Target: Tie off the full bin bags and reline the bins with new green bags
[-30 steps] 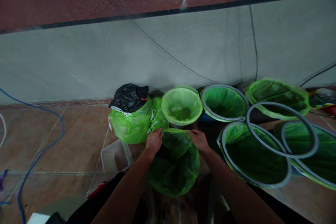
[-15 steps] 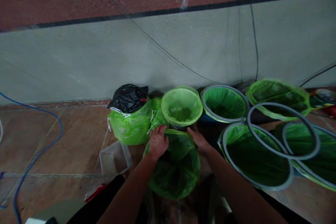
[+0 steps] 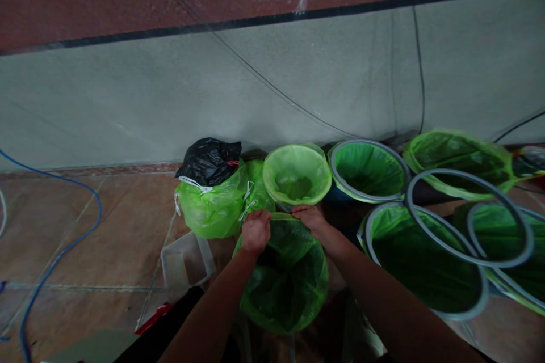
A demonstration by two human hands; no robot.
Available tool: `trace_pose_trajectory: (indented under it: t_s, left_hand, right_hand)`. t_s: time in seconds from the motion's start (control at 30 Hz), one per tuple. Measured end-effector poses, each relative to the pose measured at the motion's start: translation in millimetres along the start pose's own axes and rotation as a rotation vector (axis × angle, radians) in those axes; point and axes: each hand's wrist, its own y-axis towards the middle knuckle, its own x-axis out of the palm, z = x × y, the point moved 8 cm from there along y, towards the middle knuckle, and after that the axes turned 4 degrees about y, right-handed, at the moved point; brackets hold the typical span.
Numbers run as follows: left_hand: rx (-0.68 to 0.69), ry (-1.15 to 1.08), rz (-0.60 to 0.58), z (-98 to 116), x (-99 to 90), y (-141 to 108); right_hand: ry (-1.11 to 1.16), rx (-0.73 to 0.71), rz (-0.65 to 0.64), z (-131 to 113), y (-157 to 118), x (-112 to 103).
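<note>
Between my arms stands a bin lined with a green trash bag [image 3: 285,272], its mouth open towards me. My left hand [image 3: 256,231] is closed on the bag's far rim at the left. Further right on the same rim, my right hand [image 3: 312,219] pinches the edge. The bin under the bag is mostly hidden. Just beyond my hands is a smaller bin with a pale green liner [image 3: 297,174]. Left of it sit a filled green bag [image 3: 213,210] and a black bag [image 3: 209,161] on top.
Lined bins with grey rings [image 3: 369,171] stand to the right along the wall. A loose grey ring [image 3: 470,218] lies across two of them. A clear plastic container [image 3: 187,261] is on the floor at left, and a blue hose [image 3: 63,249] curves beyond it.
My right hand has moved left along the far rim, closer to my left hand. My left hand's fingers, stretched over the rim before, are now curled on it. The view has shifted slightly.
</note>
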Motion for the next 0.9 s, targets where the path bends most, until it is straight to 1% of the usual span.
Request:
trace_pose_trajectory:
  t_s: [0.1, 0.23, 0.33, 0.4, 0.43, 0.5, 0.53, 0.6, 0.63, 0.7, 0.8, 0.83, 0.9]
  left_hand:
    - [-0.032, -0.008, 0.032, -3.3, -2.8, 1.1]
    - [-0.229, 0.014, 0.034, -14.8, -7.9, -0.1]
    - [-0.362, 0.039, -0.048, -21.9, -10.8, -3.6]
    - [-0.400, 0.056, -0.099, -24.9, -13.7, -4.2]
    - [-0.405, 0.057, -0.099, -25.9, -16.5, -3.2]
    - [-0.370, 0.028, -0.040, -24.0, -23.8, 2.3]
    - [-0.326, -0.002, 0.003, -20.1, -27.2, 6.3]
    - [-0.188, -0.077, 0.066, -5.3, -30.4, 15.1]
    - [-0.106, -0.112, 0.071, 4.8, -29.5, 18.9]
    - [0.049, -0.156, 0.030, 26.5, -23.2, 23.9]
    - [0.220, -0.144, -0.089, 51.3, -7.9, 24.1]
    - [0.250, -0.123, -0.119, 54.8, -3.2, 23.2]
    - [0.263, -0.084, -0.153, 54.0, 4.3, 22.1]
  right_hand:
    - [-0.143, 0.061, 0.021, 0.1, 4.6, 2.4]
    - [-0.269, 0.044, 0.008, -5.5, 5.5, 1.4]
    - [-0.314, 0.072, 0.032, 0.1, -3.1, -13.5]
    - [-0.318, 0.094, 0.077, 6.7, -14.5, -29.5]
    - [-0.314, 0.104, 0.104, 10.3, -21.8, -37.6]
    - [-0.295, 0.118, 0.160, 17.5, -39.3, -51.2]
    - [-0.269, 0.113, 0.199, 20.3, -49.2, -56.4]
    - [-0.190, 0.074, 0.287, 24.0, -70.1, -62.1]
    - [-0.149, 0.048, 0.330, 25.5, -80.5, -62.7]
    - [-0.106, 0.013, 0.393, 29.3, -98.7, -59.6]
    - [-0.141, 0.002, 0.414, 34.5, -114.7, -50.3]
    - [-0.153, -0.004, 0.417, 35.3, -117.2, -48.4]
    - [-0.162, -0.012, 0.436, 36.3, -120.0, -48.2]
